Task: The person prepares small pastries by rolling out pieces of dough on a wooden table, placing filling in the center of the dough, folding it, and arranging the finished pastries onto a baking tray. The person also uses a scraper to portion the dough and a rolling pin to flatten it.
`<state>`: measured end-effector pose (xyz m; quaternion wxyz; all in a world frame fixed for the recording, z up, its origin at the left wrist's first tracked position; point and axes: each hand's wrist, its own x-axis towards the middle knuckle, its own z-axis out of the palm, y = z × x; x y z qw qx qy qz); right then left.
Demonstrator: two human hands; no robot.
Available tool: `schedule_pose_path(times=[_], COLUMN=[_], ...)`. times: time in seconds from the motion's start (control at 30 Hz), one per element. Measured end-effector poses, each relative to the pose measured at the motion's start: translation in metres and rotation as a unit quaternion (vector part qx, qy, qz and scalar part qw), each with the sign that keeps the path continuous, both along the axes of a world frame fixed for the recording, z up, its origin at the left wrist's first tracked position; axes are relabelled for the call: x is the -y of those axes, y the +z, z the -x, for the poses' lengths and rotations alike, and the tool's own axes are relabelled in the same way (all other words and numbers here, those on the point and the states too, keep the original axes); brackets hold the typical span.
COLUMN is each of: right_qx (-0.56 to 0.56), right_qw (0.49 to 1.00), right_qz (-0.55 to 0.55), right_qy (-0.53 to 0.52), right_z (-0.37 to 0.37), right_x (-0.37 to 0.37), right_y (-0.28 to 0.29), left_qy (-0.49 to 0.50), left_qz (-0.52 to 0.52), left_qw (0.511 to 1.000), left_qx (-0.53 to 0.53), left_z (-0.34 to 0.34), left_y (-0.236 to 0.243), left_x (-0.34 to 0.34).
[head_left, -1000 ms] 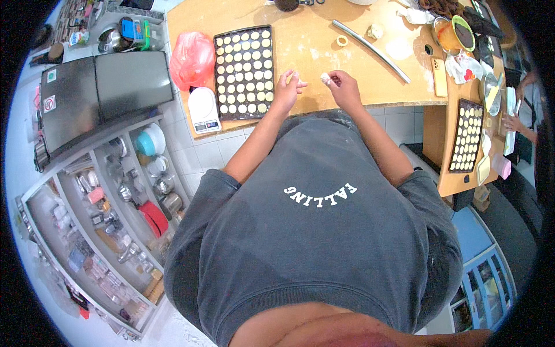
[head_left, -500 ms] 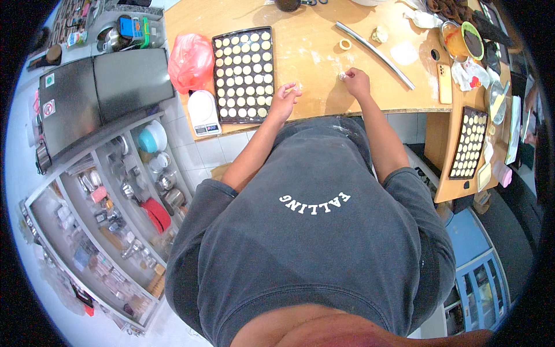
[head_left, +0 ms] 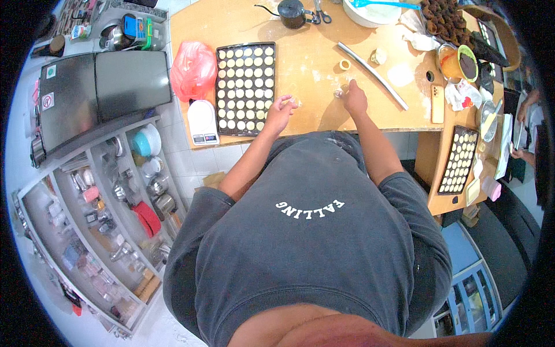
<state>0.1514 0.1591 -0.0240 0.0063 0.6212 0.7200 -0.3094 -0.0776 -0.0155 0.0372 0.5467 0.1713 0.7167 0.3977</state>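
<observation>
My left hand (head_left: 280,115) is just above the front of the table, beside the black baking tray (head_left: 245,134). Its fingers are apart and loosely bent, with pale smears at the tips. Rows of small round pale dough pieces fill that tray. Further right, my right hand (head_left: 355,100) is closed in a pinch low over the floury tabletop. A small pale thing shows at its fingertips, too small to name. Beyond it lie a ring-shaped cutter (head_left: 344,65), a lump of dough (head_left: 378,56) and a long grey metal rod (head_left: 373,76).
Left of the tray are a pink plastic bag (head_left: 193,70) and a white kitchen scale (head_left: 202,118). A black kettle (head_left: 291,14), scissors (head_left: 322,13) and a white bowl (head_left: 370,14) stand at the back. A phone (head_left: 437,105) and second tray (head_left: 458,160) are right. A co-worker's hand (head_left: 525,156) shows far right.
The view has tilted, so the tabletop sits lower and more of its back edge shows. My right hand stays pinched close to the table; my left hand keeps its fingers apart.
</observation>
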Motion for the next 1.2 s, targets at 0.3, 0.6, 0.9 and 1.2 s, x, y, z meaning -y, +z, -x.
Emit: schedule_pose_path(times=[0.3, 0.6, 0.9, 1.2], right_qx=[-0.001, 0.097, 0.151, 0.215], right_qw=[0.973, 0.932, 0.949, 0.928], right_qz=[-0.199, -0.224, -0.15, -0.087], right_qy=[0.114, 0.268, 0.232, 0.291], right_z=[0.008, -0.015, -0.005, -0.005], right_x=[0.04, 0.064, 0.065, 0.06], right_y=[0.003, 0.006, 0.006, 0.016], left_qy=[0.011, 0.042, 0.007, 0.008], left_qz=[-0.016, 0.004, -0.012, -0.023], left_qw=[0.999, 0.999, 1.0, 1.0], left_qx=[-0.032, -0.025, -0.023, -0.015], left_z=[0.001, 0.006, -0.005, -0.015], left_y=[-0.007, -0.002, -0.013, -0.013], left_x=[0.013, 0.037, 0.032, 0.029])
